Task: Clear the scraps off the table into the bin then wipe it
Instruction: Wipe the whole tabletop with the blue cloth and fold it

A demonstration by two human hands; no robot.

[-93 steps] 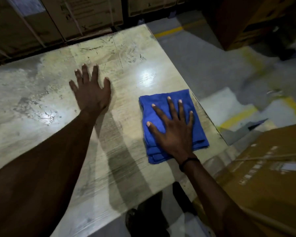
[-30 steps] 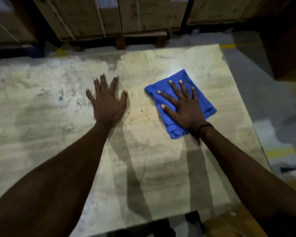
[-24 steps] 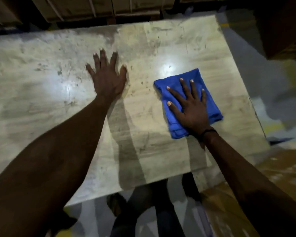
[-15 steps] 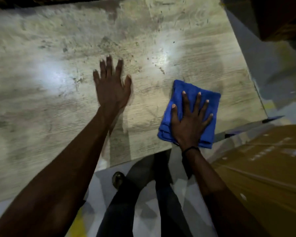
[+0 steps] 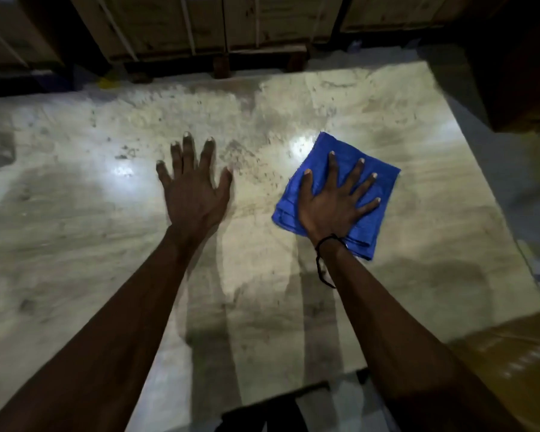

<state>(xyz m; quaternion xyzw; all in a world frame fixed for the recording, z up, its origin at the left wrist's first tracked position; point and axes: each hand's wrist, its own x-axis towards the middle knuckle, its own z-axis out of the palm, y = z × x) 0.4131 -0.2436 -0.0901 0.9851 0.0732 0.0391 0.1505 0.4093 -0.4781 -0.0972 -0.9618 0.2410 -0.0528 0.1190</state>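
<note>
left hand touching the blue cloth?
Apart. The head view shows the left hand flat on the table, a strip of bare tabletop between it and the blue cloth.

dim room — strapped crates (image 5: 206,23) on pallets at back | grey floor (image 5: 487,126) right | cardboard box (image 5: 518,353) near right

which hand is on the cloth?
The right hand, the one with a black wrist cord, presses flat with spread fingers on the folded blue cloth. The left hand rests flat on the bare table.
</note>
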